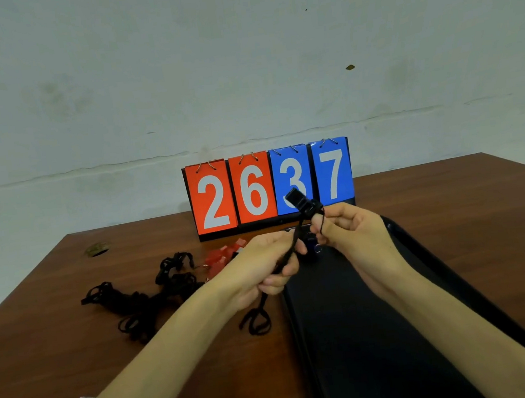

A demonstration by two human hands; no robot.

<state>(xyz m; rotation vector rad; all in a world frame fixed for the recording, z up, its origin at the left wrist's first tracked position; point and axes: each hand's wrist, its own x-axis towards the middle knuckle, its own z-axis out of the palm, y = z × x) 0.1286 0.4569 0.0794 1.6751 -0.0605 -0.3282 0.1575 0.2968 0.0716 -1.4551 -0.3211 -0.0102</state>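
I hold a black whistle (297, 198) on a black lanyard cord (288, 254) above the table. My right hand (346, 228) pinches the cord just below the whistle, with the whistle sticking up past the fingertips. My left hand (268, 263) grips the cord lower down. The cord's free end (255, 322) hangs under that hand in a bundled loop near the tabletop.
A pile of black lanyards (141, 297) lies on the brown table (43, 354) to the left. Red whistles (225, 255) lie behind my left hand. A black tray (368, 334) sits under my right forearm. A flip scoreboard (269, 186) reading 2637 stands at the back.
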